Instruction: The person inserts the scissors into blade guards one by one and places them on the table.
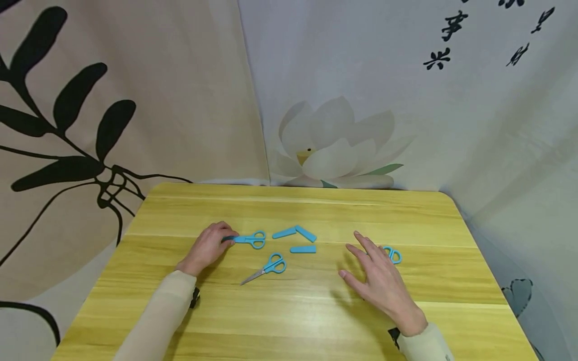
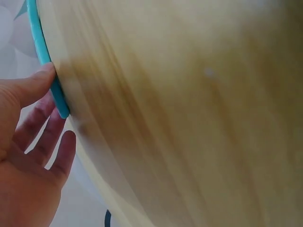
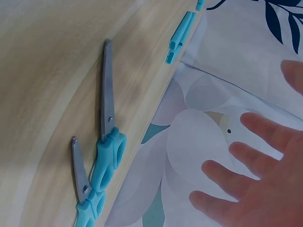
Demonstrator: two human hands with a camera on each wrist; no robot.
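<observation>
At the left of the table, my left hand pinches the covered blade end of a pair of blue-handled scissors. In the left wrist view the thumb lies along the blue blade cover, with fingers behind it. My right hand hovers over the right side, fingers spread and holding nothing. Partly hidden beyond it are blue scissor handles. Two bare-bladed pairs show in the right wrist view, a longer one and a shorter one. Mid-table, another uncovered pair of scissors points to the lower left.
Three loose blue blade covers lie at the middle: one at the left, a slanted one touching or nearly touching it, and one nearer. A printed curtain hangs behind the wooden table.
</observation>
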